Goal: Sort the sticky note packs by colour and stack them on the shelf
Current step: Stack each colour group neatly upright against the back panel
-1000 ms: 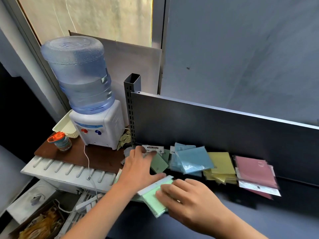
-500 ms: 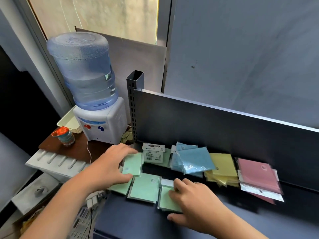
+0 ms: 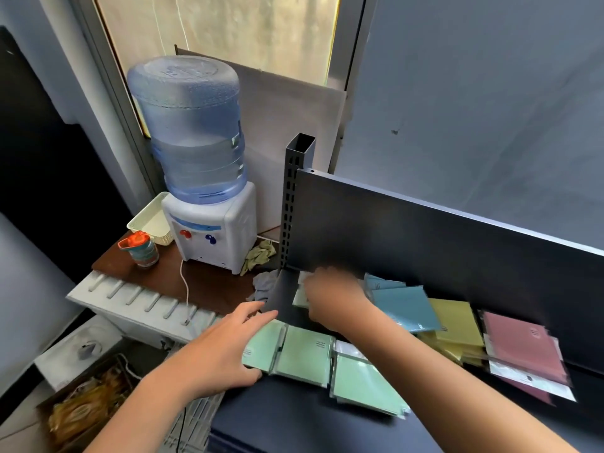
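Three green sticky note packs (image 3: 304,354) lie side by side at the front left of the dark shelf (image 3: 294,423). My left hand (image 3: 225,351) rests with straight fingers on the leftmost green pack (image 3: 261,349). My right hand (image 3: 333,295) reaches over them to a pale green pack (image 3: 300,297) at the back left corner. Its fingers bend over that pack, but the blur hides whether they grip it. To the right lie blue packs (image 3: 405,308), then yellow packs (image 3: 457,325), then pink packs (image 3: 523,348).
The shelf's upright back panel (image 3: 425,243) and a perforated post (image 3: 295,197) close off the rear. Left of the shelf, a side table carries a water dispenser (image 3: 209,237), an orange-lidded cup (image 3: 142,250) and a cream basket (image 3: 150,220). Rags (image 3: 261,256) lie by the post.
My right hand left the front green pack and moved back to the pack in the rear left corner. My left hand slid forward onto the leftmost green pack. Three green packs now lie in a row.
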The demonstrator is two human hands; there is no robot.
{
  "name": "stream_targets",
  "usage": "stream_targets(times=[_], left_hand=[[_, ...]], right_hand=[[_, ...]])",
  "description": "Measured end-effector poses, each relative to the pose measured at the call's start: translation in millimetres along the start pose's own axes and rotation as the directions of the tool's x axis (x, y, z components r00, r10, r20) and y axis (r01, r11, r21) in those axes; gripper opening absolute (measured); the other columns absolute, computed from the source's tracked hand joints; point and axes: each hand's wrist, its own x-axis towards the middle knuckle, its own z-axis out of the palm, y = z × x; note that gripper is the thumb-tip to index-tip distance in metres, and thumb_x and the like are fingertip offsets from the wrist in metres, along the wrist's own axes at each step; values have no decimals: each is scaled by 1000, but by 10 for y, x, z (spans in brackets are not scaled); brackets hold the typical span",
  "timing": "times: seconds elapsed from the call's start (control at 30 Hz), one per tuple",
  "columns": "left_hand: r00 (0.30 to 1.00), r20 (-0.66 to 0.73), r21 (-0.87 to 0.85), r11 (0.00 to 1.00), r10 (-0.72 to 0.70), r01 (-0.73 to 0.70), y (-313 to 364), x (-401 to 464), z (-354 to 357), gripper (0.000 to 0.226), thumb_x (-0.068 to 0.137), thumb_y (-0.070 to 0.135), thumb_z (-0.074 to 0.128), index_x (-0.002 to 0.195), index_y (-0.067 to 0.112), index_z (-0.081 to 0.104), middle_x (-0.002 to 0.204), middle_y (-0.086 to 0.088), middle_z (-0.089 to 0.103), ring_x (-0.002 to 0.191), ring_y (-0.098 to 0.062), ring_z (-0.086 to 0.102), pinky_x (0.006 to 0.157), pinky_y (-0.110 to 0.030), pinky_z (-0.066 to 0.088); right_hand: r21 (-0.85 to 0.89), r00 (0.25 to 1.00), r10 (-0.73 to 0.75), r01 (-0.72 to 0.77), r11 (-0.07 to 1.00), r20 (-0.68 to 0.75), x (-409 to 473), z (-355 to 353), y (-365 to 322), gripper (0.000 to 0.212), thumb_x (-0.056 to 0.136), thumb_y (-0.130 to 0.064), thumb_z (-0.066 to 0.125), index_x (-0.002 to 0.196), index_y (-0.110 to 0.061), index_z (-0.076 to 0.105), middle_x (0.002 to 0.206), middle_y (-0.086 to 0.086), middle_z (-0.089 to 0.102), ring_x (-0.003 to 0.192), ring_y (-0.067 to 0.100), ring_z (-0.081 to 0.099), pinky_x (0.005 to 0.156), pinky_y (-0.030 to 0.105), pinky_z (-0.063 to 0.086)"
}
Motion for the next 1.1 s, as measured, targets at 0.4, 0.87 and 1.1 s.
stream_targets(times=[0.4,0.87,1.1], left_hand=[[1000,-17,32,999,18,-17,6,64,-67,111,68,63,72,157,47,7,157,26,10,140,-7,38,105,-33,48],[1000,12,-23,1000,16,-16,-75,92,1,124,60,72,73,160,43,5,160,35,-8,150,-1,21,118,-34,36],[1000,-19,20,1000,23,-23,-32,83,-13,108,73,58,72,158,43,8,160,32,11,146,0,29,116,-33,37]], right_hand=[[334,996,-39,65,940,-84,-232,-243,41,54,77,-50,73,118,-23,51,112,3,48,100,27,55,75,38,51],[312,997,-20,44,949,-79,-443,-125,5,47,94,-44,61,135,-21,54,130,6,54,123,29,50,97,43,46],[99,997,13,-20,995,72,-26,69,-2,52,85,-14,69,132,-12,47,125,15,55,115,36,55,92,44,44]])
